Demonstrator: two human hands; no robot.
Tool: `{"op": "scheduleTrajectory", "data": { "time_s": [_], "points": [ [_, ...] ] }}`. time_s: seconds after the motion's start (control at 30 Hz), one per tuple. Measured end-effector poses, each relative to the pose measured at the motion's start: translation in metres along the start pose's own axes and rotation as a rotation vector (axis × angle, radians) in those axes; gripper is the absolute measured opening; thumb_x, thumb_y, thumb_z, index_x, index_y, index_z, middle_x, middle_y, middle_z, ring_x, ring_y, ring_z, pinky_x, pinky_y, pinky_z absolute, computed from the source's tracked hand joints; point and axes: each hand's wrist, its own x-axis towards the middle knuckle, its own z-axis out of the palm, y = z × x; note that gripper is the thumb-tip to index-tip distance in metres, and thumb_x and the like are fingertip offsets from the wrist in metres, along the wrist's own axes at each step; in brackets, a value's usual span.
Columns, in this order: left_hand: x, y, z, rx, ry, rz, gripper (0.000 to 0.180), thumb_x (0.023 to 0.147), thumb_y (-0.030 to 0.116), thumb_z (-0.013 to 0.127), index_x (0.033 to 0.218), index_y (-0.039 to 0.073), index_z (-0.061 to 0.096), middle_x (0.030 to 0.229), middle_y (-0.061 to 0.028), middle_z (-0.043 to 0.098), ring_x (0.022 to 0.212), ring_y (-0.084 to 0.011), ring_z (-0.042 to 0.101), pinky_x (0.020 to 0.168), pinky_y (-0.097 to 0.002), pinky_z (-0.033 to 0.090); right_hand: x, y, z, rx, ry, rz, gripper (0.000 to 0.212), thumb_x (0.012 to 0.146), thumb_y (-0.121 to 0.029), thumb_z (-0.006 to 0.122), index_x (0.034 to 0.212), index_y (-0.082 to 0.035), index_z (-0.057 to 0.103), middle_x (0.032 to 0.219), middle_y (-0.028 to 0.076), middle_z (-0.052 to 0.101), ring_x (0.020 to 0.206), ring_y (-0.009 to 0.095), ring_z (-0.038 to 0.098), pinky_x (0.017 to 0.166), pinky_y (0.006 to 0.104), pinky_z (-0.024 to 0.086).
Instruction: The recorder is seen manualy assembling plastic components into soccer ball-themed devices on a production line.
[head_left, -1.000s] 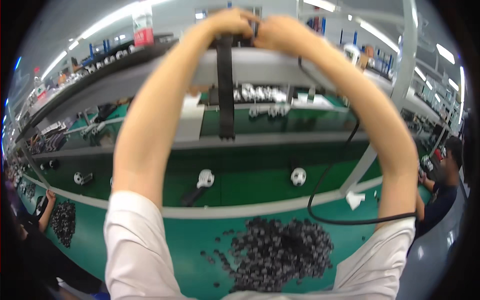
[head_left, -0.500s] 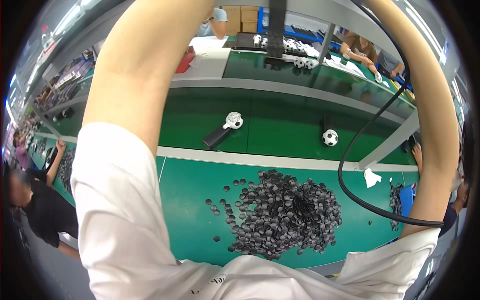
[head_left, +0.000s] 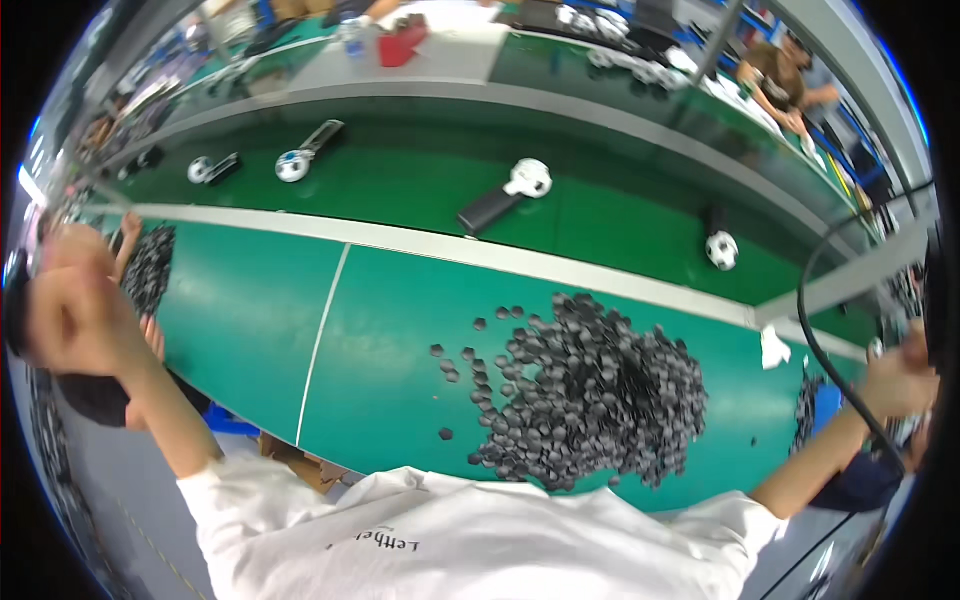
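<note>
My left hand (head_left: 82, 312) is raised out at the far left, smeared by motion, its fingers curled in. A dark shape lies beside it at the picture's rim; whether the hand grips it is unclear. At the far right my right hand (head_left: 900, 382) is also raised and blurred, with its fingers looking bent closed. A black cable (head_left: 822, 345) hangs just beside that hand, apparently in front of the wrist. Between my arms, a heap of small black pentagon pieces (head_left: 600, 400) lies on the green table (head_left: 390, 390), away from both hands.
Beyond a pale rail (head_left: 420, 238), a green belt carries football-shaped heads on dark handles (head_left: 530, 178), including a black-and-white ball (head_left: 722, 250). A white scrap (head_left: 774, 348) and a blue bin (head_left: 827, 405) are at right. A grey post (head_left: 850, 268) slants nearby. Other people sit around.
Both my arms, earlier reaching up past the top of the picture, have come down and spread out sideways, bringing the hands into view. The view has shifted, showing more belt at left.
</note>
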Motion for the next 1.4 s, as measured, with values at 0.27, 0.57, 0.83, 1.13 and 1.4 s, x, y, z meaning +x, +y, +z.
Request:
{"op": "scheduleTrajectory", "data": {
  "time_s": [0.27, 0.57, 0.83, 1.13, 1.4],
  "points": [
    [-0.16, -0.036, 0.243, -0.128, -0.832, -0.151, 0.042, 0.085, 0.024, 0.074, 0.125, 0.014, 0.066, 0.128, -0.0133, 0.061, 0.115, -0.0335, 0.06, 0.096, -0.0426, 0.051, -0.232, -0.026, 0.039, -0.191, -1.216, -0.08, 0.051, 0.077, -0.026, 0.082, 0.122, -0.006, 0.067, 0.105, 0.013, 0.063, 0.099, 0.033, 0.063, 0.082, 0.0442, 0.053],
    [-0.252, -0.093, 0.262, 0.218, -0.717, -0.191, 0.037, 0.086, 0.021, 0.069, 0.12, 0.009, 0.069, 0.134, -0.0179, 0.057, 0.126, -0.0356, 0.054, 0.105, -0.0495, 0.043, -0.275, -0.033, 0.034, -0.082, -1.076, 0.012, 0.014, 0.081, -0.008, 0.077, 0.092, -0.003, 0.069, 0.078, 0.009, 0.061, 0.076, 0.028, 0.061, 0.068, 0.0409, 0.048],
    [-0.235, -0.13, 0.282, 0.345, -0.58, -0.489, 0.087, 0.076, 0.019, 0.082, 0.153, 0.02, 0.042, 0.15, -0.0271, 0.042, 0.136, -0.0449, 0.044, 0.112, -0.0507, 0.041, -0.269, -0.028, 0.036, -0.05, -1.003, 0.112, 0.01, 0.078, -0.007, 0.078, 0.082, -0.005, 0.069, 0.074, 0.008, 0.06, 0.073, 0.028, 0.06, 0.065, 0.0393, 0.048],
    [-0.174, 0.037, 0.358, -0.31, -0.887, -0.281, 0.063, 0.082, 0.03, 0.077, 0.137, 0.006, 0.059, 0.13, -0.021, 0.062, 0.118, -0.0355, 0.061, 0.101, -0.043, 0.049, -0.265, -0.028, 0.027, -0.164, -0.977, 0.303, 0.016, 0.077, -0.009, 0.081, 0.076, -0.005, 0.066, 0.069, 0.005, 0.057, 0.065, 0.023, 0.056, 0.06, 0.037, 0.045],
    [-0.191, 0.153, 0.385, -0.509, -1.079, 0.049, 0.055, 0.08, 0.038, 0.076, 0.129, 0.014, 0.065, 0.114, -0.0154, 0.063, 0.108, -0.0354, 0.061, 0.094, -0.0463, 0.049, -0.272, -0.037, 0.023, -0.001, -0.957, 0.338, 0.012, 0.081, -0.002, 0.079, 0.083, -0.003, 0.067, 0.073, 0.008, 0.064, 0.058, 0.021, 0.061, 0.054, 0.032, 0.047]
  ]
}}
